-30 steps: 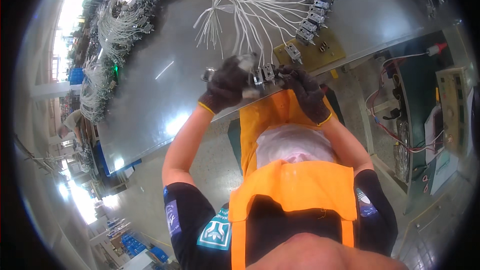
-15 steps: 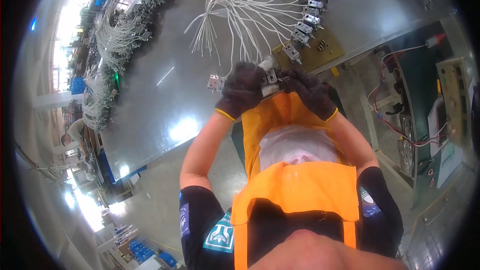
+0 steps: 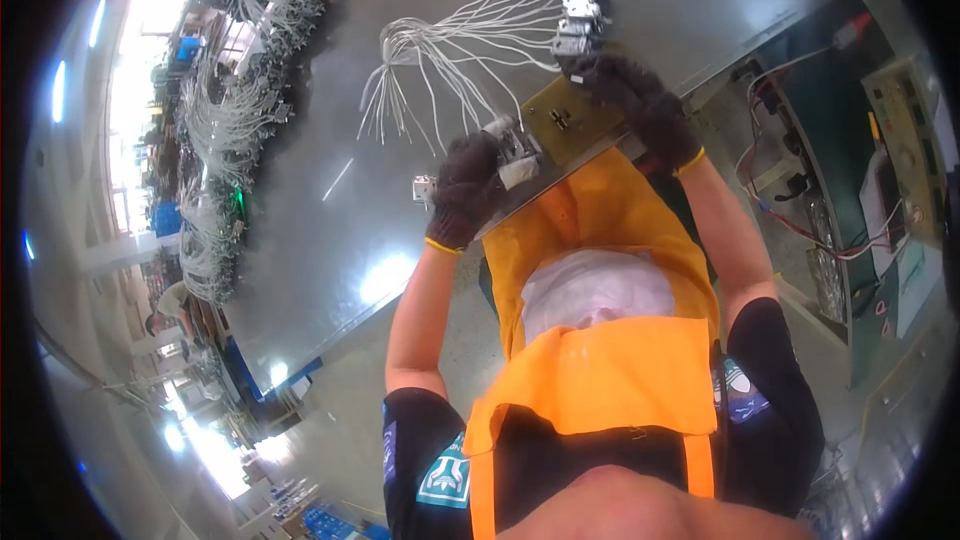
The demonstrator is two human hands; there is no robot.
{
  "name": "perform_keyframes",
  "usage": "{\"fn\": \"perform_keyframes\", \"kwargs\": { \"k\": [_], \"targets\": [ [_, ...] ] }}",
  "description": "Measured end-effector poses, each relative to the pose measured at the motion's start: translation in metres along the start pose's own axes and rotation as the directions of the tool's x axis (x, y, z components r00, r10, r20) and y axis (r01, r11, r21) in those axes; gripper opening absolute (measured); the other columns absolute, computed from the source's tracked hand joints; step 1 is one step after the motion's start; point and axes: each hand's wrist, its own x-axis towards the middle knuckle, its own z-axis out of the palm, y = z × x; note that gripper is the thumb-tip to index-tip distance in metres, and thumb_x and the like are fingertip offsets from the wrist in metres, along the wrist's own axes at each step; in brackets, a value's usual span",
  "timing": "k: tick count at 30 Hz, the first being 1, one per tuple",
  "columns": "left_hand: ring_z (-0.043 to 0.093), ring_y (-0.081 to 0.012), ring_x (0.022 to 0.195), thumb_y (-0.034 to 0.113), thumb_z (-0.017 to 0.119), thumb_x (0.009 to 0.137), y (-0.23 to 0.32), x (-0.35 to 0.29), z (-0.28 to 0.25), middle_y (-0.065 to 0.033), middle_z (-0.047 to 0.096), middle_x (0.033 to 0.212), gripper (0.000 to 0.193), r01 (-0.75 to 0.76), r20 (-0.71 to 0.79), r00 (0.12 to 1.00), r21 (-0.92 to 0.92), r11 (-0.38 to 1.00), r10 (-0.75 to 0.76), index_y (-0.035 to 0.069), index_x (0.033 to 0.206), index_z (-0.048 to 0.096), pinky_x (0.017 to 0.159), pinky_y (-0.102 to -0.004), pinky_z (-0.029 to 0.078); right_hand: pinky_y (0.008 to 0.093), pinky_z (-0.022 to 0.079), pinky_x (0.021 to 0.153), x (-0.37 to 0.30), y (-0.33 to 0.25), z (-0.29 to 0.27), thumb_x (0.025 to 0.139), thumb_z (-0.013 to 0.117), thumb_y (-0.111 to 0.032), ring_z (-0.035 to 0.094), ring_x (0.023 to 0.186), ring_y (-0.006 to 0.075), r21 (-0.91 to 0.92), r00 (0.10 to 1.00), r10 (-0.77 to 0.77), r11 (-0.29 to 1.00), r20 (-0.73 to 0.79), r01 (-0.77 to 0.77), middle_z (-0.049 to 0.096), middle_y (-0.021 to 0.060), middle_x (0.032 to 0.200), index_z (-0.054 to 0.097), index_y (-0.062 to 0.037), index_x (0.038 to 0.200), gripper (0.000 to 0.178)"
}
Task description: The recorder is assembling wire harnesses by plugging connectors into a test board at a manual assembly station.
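Note:
My left hand [image 3: 468, 185], in a dark glove with a yellow cuff, is curled beside a small metal fixture with white wrapping [image 3: 518, 172] near the table edge. Its fingers look closed, but what lies inside them is hidden. A silver metal block [image 3: 423, 188] shows just left of that glove. Farther right, my gloved right hand [image 3: 640, 105] reaches to the near end of a row of silver metal blocks [image 3: 578, 10] with white cables [image 3: 455, 40]. Its fingertips are pinched on the nearest block, which they partly cover.
A yellowish board [image 3: 570, 125] with small dark pins lies between my hands on the grey metal table [image 3: 330, 120]. Heaps of cabled parts [image 3: 235, 100] line the left side. At right stand a control box [image 3: 905, 130] and loose red-and-white wires [image 3: 770, 215].
My right hand has left the fixture and moved away to the far right, onto the nearest block of the row. My left hand stays by the fixture. The view has shifted slightly.

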Motion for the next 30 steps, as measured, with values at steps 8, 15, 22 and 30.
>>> {"fn": "perform_keyframes", "kwargs": {
  "k": [8, 15, 22, 30],
  "targets": [
    [0.062, -0.0231, 0.093, 0.022, 0.074, 0.078, 0.044, 0.031, 0.028, -0.0140, 0.067, 0.101, 0.054, 0.085, -0.223, 0.973, 0.093, 0.992, -0.062, 0.004, 0.126, 0.059, 0.083, -0.0361, 0.049, 0.0238, 0.052, 0.066, -0.032, 0.007, -0.021, 0.099, 0.051, -0.024, 0.065, 0.074, 0.0105, 0.117, 0.937, 0.315, 0.947, -0.151, -0.300, 0.068, 0.0057, 0.093, 0.063, -0.0045, 0.117, 0.029],
    [0.059, -0.0325, 0.102, 0.027, 0.075, 0.077, 0.047, 0.031, 0.042, -0.0176, 0.066, 0.106, 0.056, 0.133, -0.319, 0.948, 0.326, 0.936, -0.024, 0.004, 0.126, 0.060, 0.090, -0.0421, 0.046, 0.0230, 0.050, 0.060, -0.077, 0.013, -0.017, 0.101, 0.046, -0.024, 0.063, 0.066, 0.0098, 0.151, 0.884, 0.445, 0.893, -0.144, -0.425, 0.071, 0.0076, 0.092, 0.060, -0.0054, 0.119, 0.030],
    [0.058, -0.0332, 0.102, 0.029, 0.078, 0.074, 0.035, 0.033, 0.045, -0.0162, 0.066, 0.108, 0.061, 0.153, -0.267, 0.961, 0.308, 0.939, -0.069, 0.005, 0.127, 0.059, 0.090, -0.0425, 0.046, 0.0227, 0.051, 0.058, -0.088, 0.023, -0.012, 0.098, 0.057, -0.025, 0.061, 0.067, 0.0083, 0.234, 0.865, 0.491, 0.857, -0.101, -0.459, 0.070, 0.0052, 0.094, 0.059, -0.0047, 0.120, 0.030],
    [0.058, -0.0334, 0.100, 0.034, 0.077, 0.077, 0.023, 0.030, 0.034, -0.0173, 0.065, 0.105, 0.057, -0.038, -0.233, 0.968, 0.233, 0.972, 0.093, 0.008, 0.125, 0.061, 0.090, -0.0422, 0.047, 0.0244, 0.051, 0.062, -0.082, 0.010, 0.007, 0.098, 0.055, -0.015, 0.062, 0.068, 0.0106, 0.052, 0.906, 0.424, 0.904, 0.002, -0.424, 0.068, 0.0031, 0.098, 0.056, -0.0036, 0.128, 0.032]
  ]
}}
